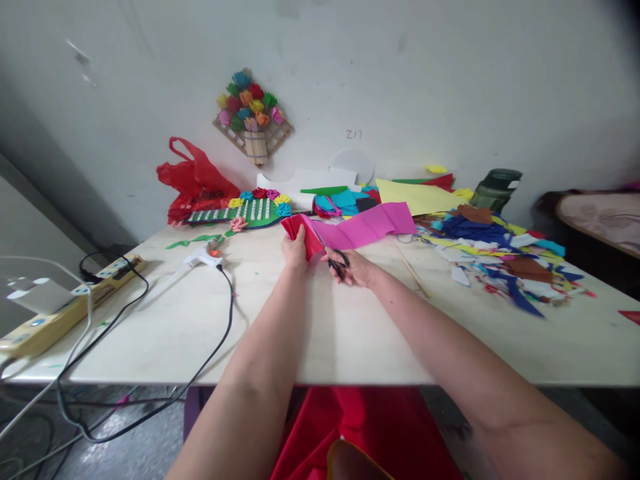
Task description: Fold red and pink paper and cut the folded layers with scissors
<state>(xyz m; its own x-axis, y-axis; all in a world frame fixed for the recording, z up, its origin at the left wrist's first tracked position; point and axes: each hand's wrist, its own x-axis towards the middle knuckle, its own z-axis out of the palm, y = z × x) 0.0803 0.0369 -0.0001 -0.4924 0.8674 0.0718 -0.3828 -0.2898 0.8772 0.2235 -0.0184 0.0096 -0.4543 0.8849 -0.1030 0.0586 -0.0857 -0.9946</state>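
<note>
My left hand [295,249] is closed on a piece of red paper [314,244], thumb on top, near the middle of the table. Joined to or overlapping its right edge is a long pink paper strip [367,225] with fold creases, stretching off to the right. In my right hand [353,268] is a pair of scissors [339,261] with black handles, fingers wrapped round the loops. The blades point up and left along the line where red meets pink. Whether the blades are parted is too small to tell.
A glue gun [203,256] with a black cord lies left, near a power strip [30,335]. Paper scraps [525,260] and a dark green bottle [495,189] are on the right. A wooden stick [413,270] lies beside the right forearm. Behind are a red bag [197,177] and paper flowers [260,193].
</note>
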